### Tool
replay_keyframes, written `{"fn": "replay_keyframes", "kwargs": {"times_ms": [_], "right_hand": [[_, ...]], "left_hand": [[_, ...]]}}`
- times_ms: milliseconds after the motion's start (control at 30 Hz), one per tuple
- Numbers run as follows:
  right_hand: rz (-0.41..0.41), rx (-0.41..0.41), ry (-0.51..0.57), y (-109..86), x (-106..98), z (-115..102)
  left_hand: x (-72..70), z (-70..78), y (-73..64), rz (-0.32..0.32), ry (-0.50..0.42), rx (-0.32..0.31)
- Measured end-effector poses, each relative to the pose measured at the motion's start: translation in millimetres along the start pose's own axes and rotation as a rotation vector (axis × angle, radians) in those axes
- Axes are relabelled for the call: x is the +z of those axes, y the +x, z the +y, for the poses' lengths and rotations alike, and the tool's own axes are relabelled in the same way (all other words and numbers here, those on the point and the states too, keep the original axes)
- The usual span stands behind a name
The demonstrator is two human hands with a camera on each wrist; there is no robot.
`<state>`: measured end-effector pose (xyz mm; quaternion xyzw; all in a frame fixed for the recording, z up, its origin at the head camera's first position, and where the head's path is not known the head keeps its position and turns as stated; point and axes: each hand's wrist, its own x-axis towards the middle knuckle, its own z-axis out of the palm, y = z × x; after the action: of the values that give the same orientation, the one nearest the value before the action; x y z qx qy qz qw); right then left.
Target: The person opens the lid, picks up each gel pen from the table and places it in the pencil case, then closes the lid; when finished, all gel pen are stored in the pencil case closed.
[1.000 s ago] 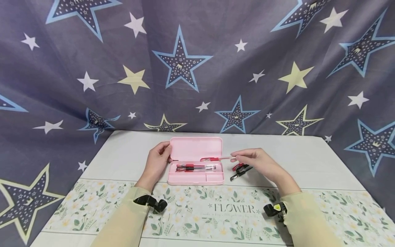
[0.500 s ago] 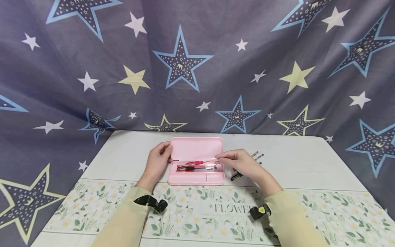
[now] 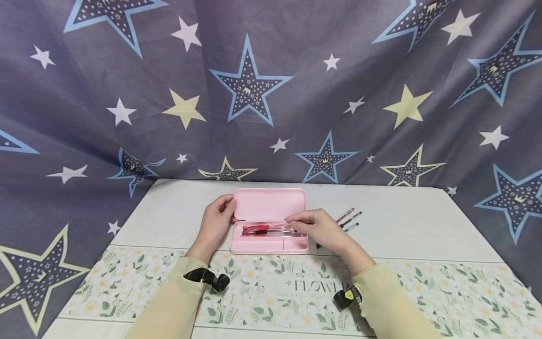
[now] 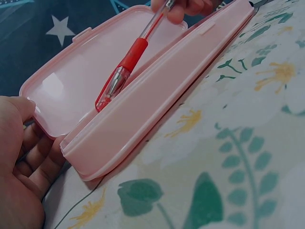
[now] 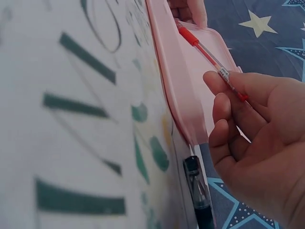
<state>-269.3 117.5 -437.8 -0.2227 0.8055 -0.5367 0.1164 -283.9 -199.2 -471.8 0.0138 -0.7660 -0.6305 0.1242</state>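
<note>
An open pink pencil case (image 3: 256,244) lies on the table, lid tipped back. My left hand (image 3: 215,227) holds the lid's left edge, thumb on the front and fingers curled behind. Over the long compartment, my right hand (image 3: 323,230) pinches a red gel pen (image 5: 212,58) by its rear end between thumb and fingertips. In the left wrist view this red gel pen (image 4: 132,55) slants down, its capped red end dipping behind the front wall. Beneath it, red and black pens (image 3: 275,232) lie lengthwise in the case. The front compartments hold nothing.
Several loose pens (image 3: 349,218) lie right of the case, partly hidden by the right hand. One black pen (image 5: 204,214) shows near the case's end in the right wrist view. A star-patterned curtain (image 3: 271,117) hangs behind the table (image 3: 406,221).
My right hand has moved left and slightly down, carrying the red gel pen from beside the case to over the long compartment. The left hand has stayed at the lid.
</note>
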Motion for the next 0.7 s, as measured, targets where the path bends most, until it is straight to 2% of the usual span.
{"fn": "replay_keyframes", "kwargs": {"times_ms": [200,333,700], "right_hand": [[0.014,-0.033,-0.103,0.5,2.8,-1.1],[0.038,-0.025,-0.168,0.9,3.8,-1.0],[0.046,-0.019,-0.242,1.9,4.5,0.2]], "left_hand": [[0.3,-0.4,0.4,-0.002,0.003,-0.002],[0.3,-0.9,0.1,-0.002,0.005,-0.005],[0.1,-1.5,1.8,-0.002,0.013,-0.003]]}}
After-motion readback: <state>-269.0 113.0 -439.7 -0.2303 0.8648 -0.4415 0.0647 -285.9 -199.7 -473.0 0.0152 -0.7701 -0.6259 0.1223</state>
